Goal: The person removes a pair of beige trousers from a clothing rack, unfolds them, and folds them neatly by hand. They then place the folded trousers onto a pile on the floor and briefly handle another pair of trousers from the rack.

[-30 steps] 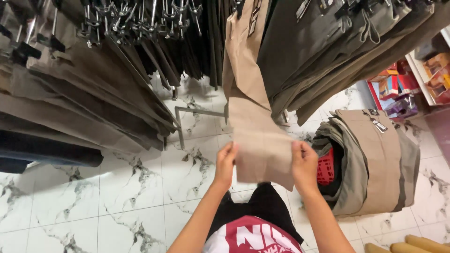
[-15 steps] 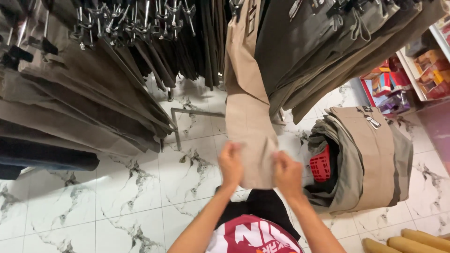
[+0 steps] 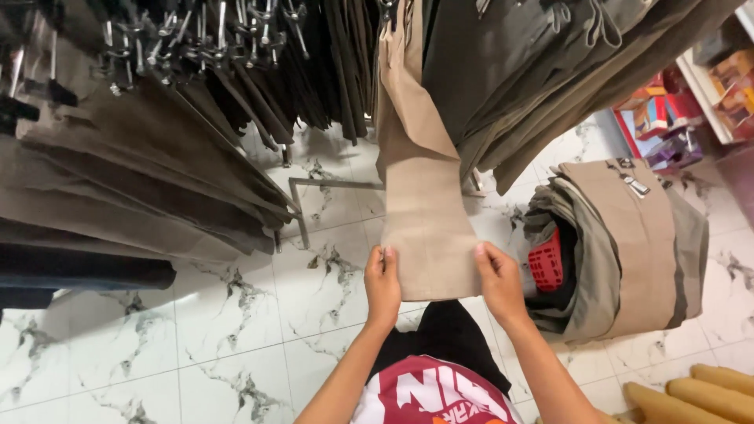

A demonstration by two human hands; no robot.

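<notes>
Along the left edge of the frame hangs a rack of dark brown and black folded trousers on metal clip hangers (image 3: 149, 149), too crowded to count. Below them spreads the white marble-patterned tiled floor (image 3: 157, 345), and a bare grey metal rack leg (image 3: 302, 224) stands near the centre.

At the lower middle, the left hand (image 3: 382, 284) pinches the left bottom corner of one long beige trouser leg (image 3: 420, 204), which hangs from the top centre of the frame down to the hem between the two hands. The right hand (image 3: 499, 280) grips the opposite bottom corner, thumb over the front of the cloth. Both hands are closed on the hem, holding it spread flat.

To the right, at mid-height, a red plastic basket (image 3: 547, 265) is draped with a heap of olive and tan folded trousers (image 3: 628, 243); one basket shows, with perhaps four or five garments, though the layers are hard to separate. At the upper right stands a shelf of coloured boxes (image 3: 675, 118). In the lower right corner lie three tan rolled bolts of fabric (image 3: 699, 392).

A risk, as I judge it: pulling down on the hem could drag the beige garment out of its clip hanger above, or tug neighbouring trousers off the crowded rail.
</notes>
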